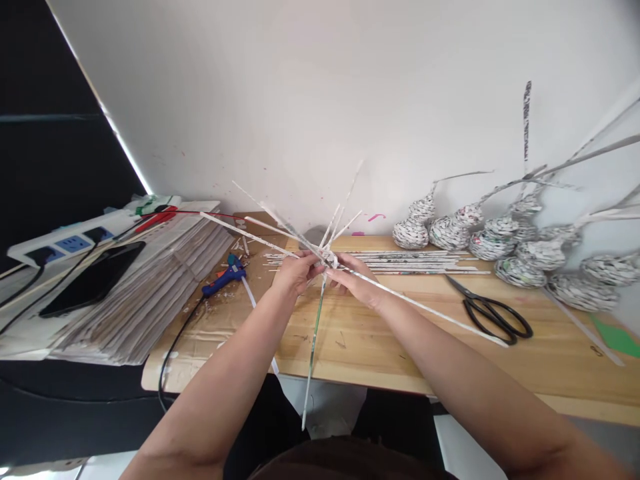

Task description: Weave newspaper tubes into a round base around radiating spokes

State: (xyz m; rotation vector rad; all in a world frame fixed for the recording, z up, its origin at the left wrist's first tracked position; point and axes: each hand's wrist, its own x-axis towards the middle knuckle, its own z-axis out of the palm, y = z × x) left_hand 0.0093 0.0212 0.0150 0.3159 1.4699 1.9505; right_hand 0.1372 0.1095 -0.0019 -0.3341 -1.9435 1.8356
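Above the middle of the table I hold a woven bundle of rolled paper sticks (329, 257), whose long ends fan out in several directions. My left hand (296, 272) grips its left side, fingers closed near the crossing point. On the right, my right hand (354, 275) pinches the same woven centre. One stick (425, 306) reaches out over my right forearm, and a greenish one (315, 333) points down past the table's front edge. Behind the hands lies a row of loose rolled paper sticks (400, 261).
Black-handled scissors (493, 315) lie to the right. Several woven paper gourds (447, 232) stand along the wall. A blue glue gun (223, 278) rests on cardboard at left, beside a paper stack (165, 280) carrying a phone (95, 277) and a power strip (75, 241).
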